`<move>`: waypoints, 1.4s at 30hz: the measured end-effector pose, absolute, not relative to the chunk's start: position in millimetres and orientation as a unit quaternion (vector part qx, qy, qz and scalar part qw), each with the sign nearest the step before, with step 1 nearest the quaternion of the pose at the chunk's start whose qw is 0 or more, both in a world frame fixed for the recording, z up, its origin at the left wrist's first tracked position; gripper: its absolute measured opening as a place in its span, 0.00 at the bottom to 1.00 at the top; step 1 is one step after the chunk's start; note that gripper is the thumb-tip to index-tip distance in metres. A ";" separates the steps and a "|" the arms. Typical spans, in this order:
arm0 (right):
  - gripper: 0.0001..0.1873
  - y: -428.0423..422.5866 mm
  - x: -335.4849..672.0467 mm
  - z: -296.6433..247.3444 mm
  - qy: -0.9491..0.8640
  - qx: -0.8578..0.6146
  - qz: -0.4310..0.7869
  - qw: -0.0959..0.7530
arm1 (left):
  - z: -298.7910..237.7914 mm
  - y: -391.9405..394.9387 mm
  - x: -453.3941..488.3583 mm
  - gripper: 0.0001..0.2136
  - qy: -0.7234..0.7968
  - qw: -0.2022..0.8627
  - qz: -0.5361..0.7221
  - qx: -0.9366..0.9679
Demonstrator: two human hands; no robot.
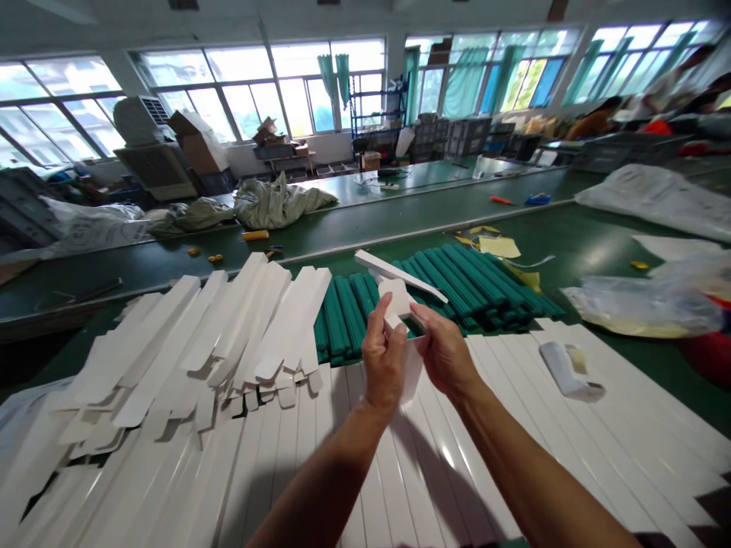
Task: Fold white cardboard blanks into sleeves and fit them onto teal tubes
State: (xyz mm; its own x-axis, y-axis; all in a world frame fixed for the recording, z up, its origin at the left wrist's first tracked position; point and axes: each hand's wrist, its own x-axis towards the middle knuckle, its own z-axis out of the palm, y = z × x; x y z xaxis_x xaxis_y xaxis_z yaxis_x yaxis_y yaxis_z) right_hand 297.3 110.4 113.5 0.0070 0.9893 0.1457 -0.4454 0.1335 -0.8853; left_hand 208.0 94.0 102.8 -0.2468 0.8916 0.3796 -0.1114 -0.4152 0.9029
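Observation:
Over the middle of the bench, both of my hands are closed around the end of a narrow white carton (412, 373), whose end flap stands up. My left hand (382, 365) grips its left side, thumb and fingers near the flap. On the other side, my right hand (448, 352) pinches the carton's edge. Behind the hands lie bundled dark green rods (457, 278), with a narrow white strip (400, 272) across them. Long white cartons (514, 418) lie side by side under my arms. To the left, white cartons with open end flaps (188, 342) are piled.
A tape dispenser (571, 373) rests on the cartons at right. Plastic bags (645, 301) lie beyond it. A crumpled grey sack (279, 202) and an orange-handled tool (501, 200) are on the far green bench (377, 221). People (662, 99) are at the back right.

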 end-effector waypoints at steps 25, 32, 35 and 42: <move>0.27 101.3 289.6 89.1 -0.708 -0.430 0.186 0.528 | 143.1 95.3 150.0 0.13 0.356 -0.025 0.444 0.822; 0.28 106.8 289.3 83.6 -0.729 -0.404 0.168 0.526 | 169.4 95.8 142.4 0.14 0.345 -0.028 0.295 0.891; 0.29 110.8 289.1 81.6 -0.736 -0.398 0.158 0.524 | 160.4 97.7 148.3 0.15 0.328 -0.070 0.317 0.887; 0.29 112.6 291.1 80.3 -0.757 -0.366 0.111 0.530 | 125.2 95.0 154.7 0.18 0.306 -0.190 0.348 0.866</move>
